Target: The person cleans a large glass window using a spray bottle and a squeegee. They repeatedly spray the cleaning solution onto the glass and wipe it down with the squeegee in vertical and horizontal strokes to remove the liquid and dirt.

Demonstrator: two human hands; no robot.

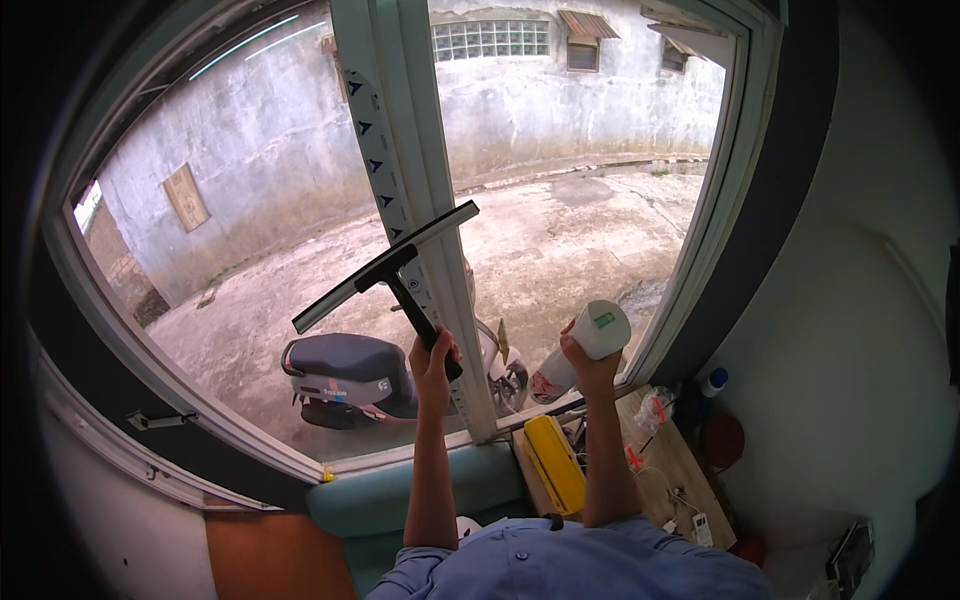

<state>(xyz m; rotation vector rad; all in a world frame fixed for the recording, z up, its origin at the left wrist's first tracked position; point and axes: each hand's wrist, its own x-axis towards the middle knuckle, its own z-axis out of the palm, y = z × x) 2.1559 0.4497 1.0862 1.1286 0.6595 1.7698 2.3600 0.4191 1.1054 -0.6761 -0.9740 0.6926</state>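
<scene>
My left hand point(433, 364) grips the black handle of a window squeegee point(386, 270), whose long blade slants up to the right in front of the window's middle frame post point(427, 150). My right hand point(592, 360) is closed around a white cylindrical container point(604, 327) with a small green mark on its end; whether it is a bottle or a roll, I cannot tell. It is held before the lower part of the right window pane point(570, 240). Whether the squeegee blade touches the post or the glass cannot be told.
Below the window stand a teal padded seat point(420, 487) and a wooden table point(667, 480) bearing a yellow case point(555, 465), cables and a plastic bag point(654, 407). A blue-capped bottle point(715, 382) stands at the right. Outside is a parked scooter point(349, 379).
</scene>
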